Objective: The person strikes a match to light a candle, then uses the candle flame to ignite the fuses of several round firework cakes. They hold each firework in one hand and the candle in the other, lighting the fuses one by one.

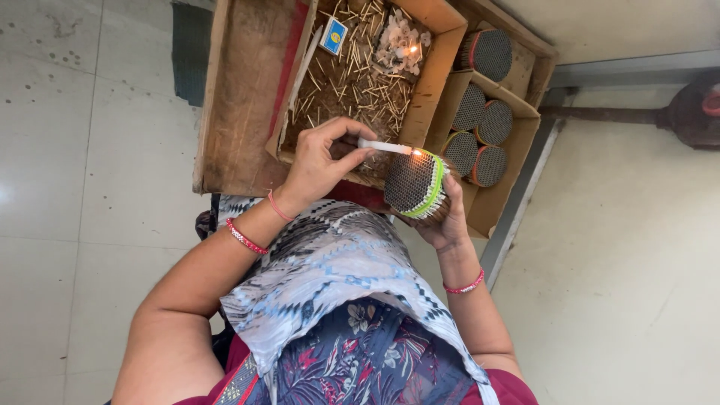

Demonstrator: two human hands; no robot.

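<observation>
We see the left hand (319, 161) pinching a thin white lit candle (384, 147) between thumb and fingertips, flame end touching the top rim of a round bundle of sticks (415, 184) bound with a green band. The right hand (448, 221) cups that bundle from beneath and behind, face tilted toward the flame; we judge this tilt brings the rim to the flame. The bundle sits over the lap, just in front of the cardboard tray (431, 71). The tray holds loose spent sticks (352, 82), a small blue box (334, 35) and a second small flame (411, 49) on a lump of pale wax. More finished bundles (480, 127) stand on end in the neighbouring box, near at hand.

Hidden: the right palm and most fingers, behind the bundle. The bundle's length is foreshortened. The dark object at far right is cut off.
</observation>
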